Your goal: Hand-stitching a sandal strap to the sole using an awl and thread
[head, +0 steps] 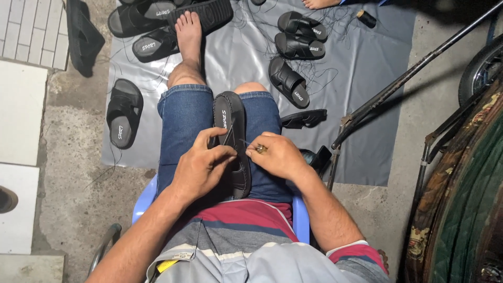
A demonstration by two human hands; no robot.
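Seen from above, a person sits on a blue plastic chair (142, 198) on a concrete floor (73, 147). A large grey plastic sheet (356, 78) is spread over the floor in front of the knees. Loose black sandals lie on it: a pair of sandals (299, 35) near its far edge, one sandal (289, 82) nearer the middle, another sandal (123, 112) at its left edge, and several more at the far left corner, one under the person's bare foot (188, 29). Thin dark threads trail across the sheet.

On the lap, lying lengthwise between the thighs, rests a black sandal (230, 123). The left hand (201, 165) grips its strap, fingers curled closed around the left side. The right hand (277, 154) sits just beside the sandal's right edge, its grip pinched tight on a thread (244, 141) pulled taut from the strap; whether it also holds a needle is too small to tell.
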